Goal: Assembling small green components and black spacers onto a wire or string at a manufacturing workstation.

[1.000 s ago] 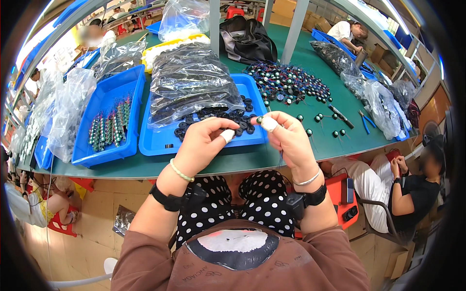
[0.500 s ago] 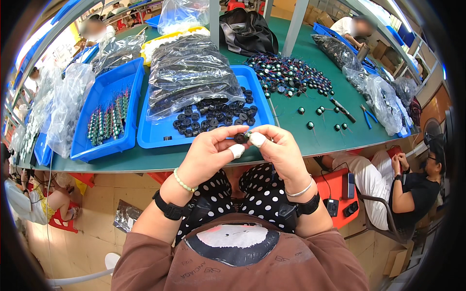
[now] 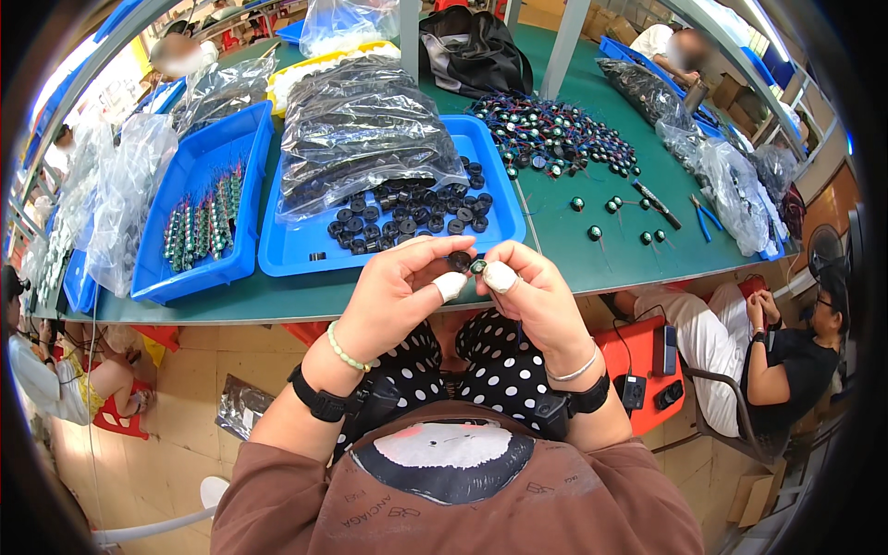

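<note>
Between the fingertips of my left hand point(image 3: 393, 291) is a small round black plastic cap point(image 3: 459, 261). My right hand point(image 3: 538, 301) pinches a small round part with a green and silvery face point(image 3: 478, 266), held right beside the cap. Whether the two touch is too small to tell. White coverings wrap both thumbs. The hands meet just above the near edge of the green table. Beyond them, many similar black caps point(image 3: 407, 224) lie loose in a blue tray point(image 3: 287, 263), partly under a clear bag of dark parts point(image 3: 361, 139).
Left of that tray, a blue bin point(image 3: 196, 285) holds rows of green wired parts point(image 3: 205, 222). A pile of round wired parts point(image 3: 555, 134) covers the back right, with several single ones nearer. A black marker point(image 3: 658, 205) and blue-handled pliers point(image 3: 706, 218) lie further right.
The green part in my right hand has come slightly away from the black cap and shows more of its face. The right fingers have shifted a little to the right.
</note>
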